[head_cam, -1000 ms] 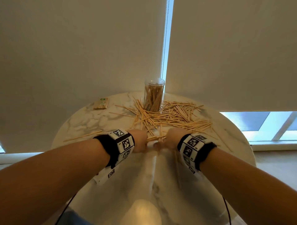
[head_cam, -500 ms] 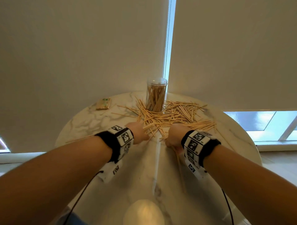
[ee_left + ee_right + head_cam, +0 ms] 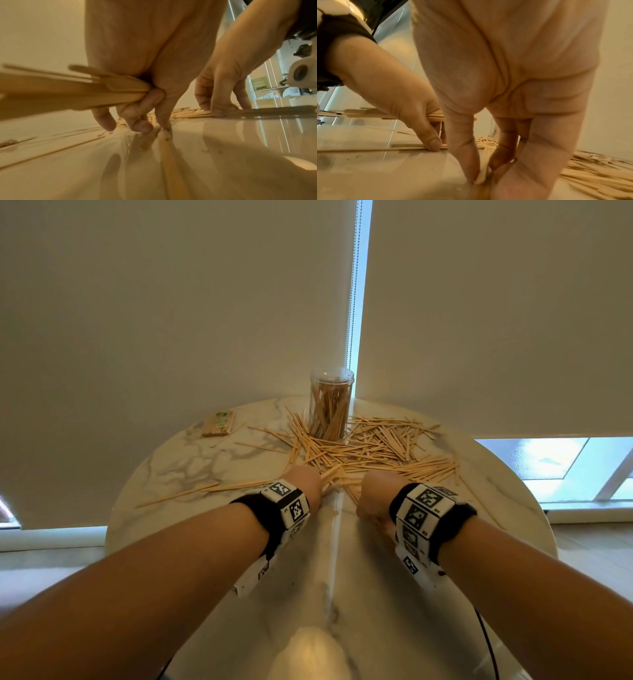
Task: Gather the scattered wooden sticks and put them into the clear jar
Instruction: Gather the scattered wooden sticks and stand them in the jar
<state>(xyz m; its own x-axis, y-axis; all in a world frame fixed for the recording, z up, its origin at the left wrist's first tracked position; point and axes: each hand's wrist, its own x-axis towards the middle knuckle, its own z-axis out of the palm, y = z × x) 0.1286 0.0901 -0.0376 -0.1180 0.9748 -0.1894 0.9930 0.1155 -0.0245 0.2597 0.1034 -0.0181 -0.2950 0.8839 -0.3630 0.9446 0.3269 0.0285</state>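
A clear jar (image 3: 330, 405), partly filled with upright wooden sticks, stands at the far edge of the round marble table (image 3: 164, 470). Loose sticks (image 3: 376, 446) lie heaped in front of it and to its right. My left hand (image 3: 305, 484) is at the heap's near edge. In the left wrist view, curled fingers clamp a bundle of sticks (image 3: 68, 92) in the palm while the fingertips (image 3: 137, 127) touch a stick on the table. My right hand (image 3: 373, 494) is beside it. Its thumb and a finger pinch a stick (image 3: 481, 175) against the tabletop.
A small flat packet of sticks (image 3: 219, 424) lies at the back left. A few longer sticks (image 3: 205, 489) lie to the left of my left wrist. Roller blinds (image 3: 171, 302) hang close behind the table, with a bead chain (image 3: 352, 302) above the jar.
My hands were close together with sticks between them. They have moved apart and a little forward, to the near edge of the heap.
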